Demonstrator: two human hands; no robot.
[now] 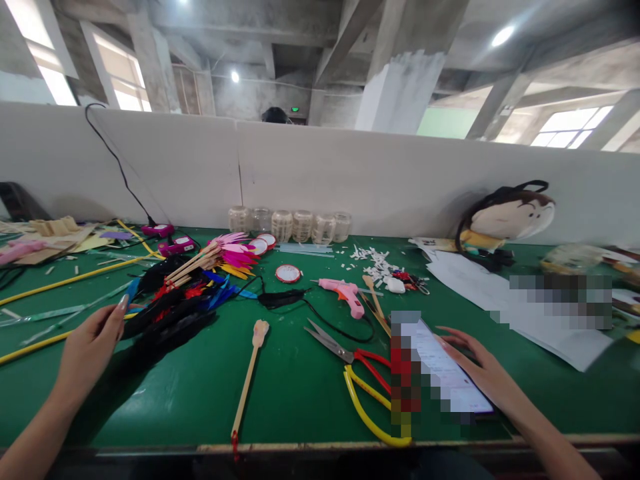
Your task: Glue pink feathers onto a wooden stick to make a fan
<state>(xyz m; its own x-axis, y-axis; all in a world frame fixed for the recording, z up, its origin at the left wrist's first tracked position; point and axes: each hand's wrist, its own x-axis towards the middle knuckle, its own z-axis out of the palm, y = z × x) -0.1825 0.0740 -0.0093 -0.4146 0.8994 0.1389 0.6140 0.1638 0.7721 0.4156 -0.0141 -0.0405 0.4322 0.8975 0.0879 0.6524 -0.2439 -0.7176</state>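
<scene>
From the head camera, the right hand (480,370) lies spread, its fingertips on the edge of a phone (445,367) (the screen is blurred out), which sits flat on the green worktop (300,400) near the front edge. The left hand (93,350) is raised above the surface, fingers loosely curled and pinching nothing that shows, just beside a heap of black feathers (170,320).

Between the hands lies a wooden stick (249,377), its red-marked end reaching the worktop's front edge. Red-handled scissors (340,347) and a yellow-handled tool (370,410) sit just left of the phone, almost touching it.

Toward the back edge are pink feathers (235,250), a pink glue gun (347,297), white paper scraps (375,263) and a row of clear jars (287,225) against a white partition (380,173). Loose white paper sheets (500,307) spread across the right side, behind the right hand.
</scene>
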